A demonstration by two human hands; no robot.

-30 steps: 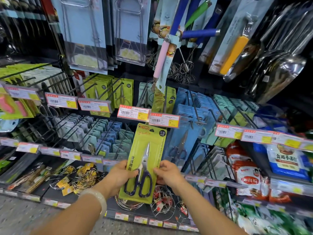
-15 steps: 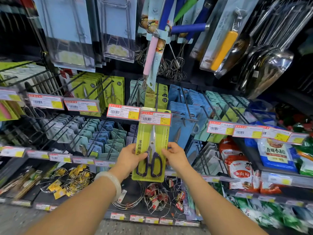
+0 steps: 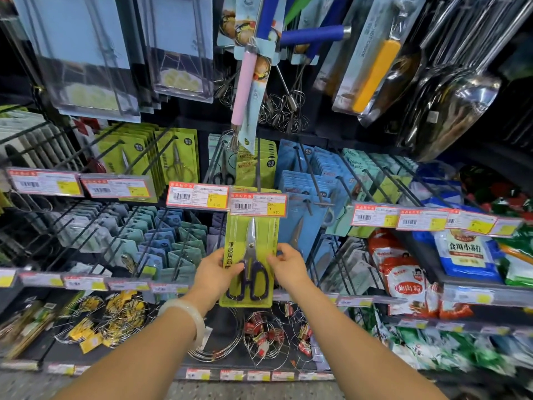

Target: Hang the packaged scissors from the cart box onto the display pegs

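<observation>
A green card pack of scissors (image 3: 250,246) with dark handles stands upright in front of the display rack. My left hand (image 3: 215,272) grips its left edge with the thumb over the front. My right hand (image 3: 288,265) pinches its right edge. The pack's top is hidden behind a price tag (image 3: 258,205) at the tip of a black display peg (image 3: 258,168). More green scissor packs (image 3: 255,166) hang further back on that peg. The cart box is out of view.
Neighbouring pegs carry green packs (image 3: 150,157) to the left and blue packs (image 3: 305,180) to the right. Whisks and ladles (image 3: 450,105) hang above. Wire racks (image 3: 265,336) lie on the lower shelf, and food bags (image 3: 403,278) sit at the right.
Both hands have lifted the scissor pack up from waist level. Its top edge now sits behind the peg's price tag.
</observation>
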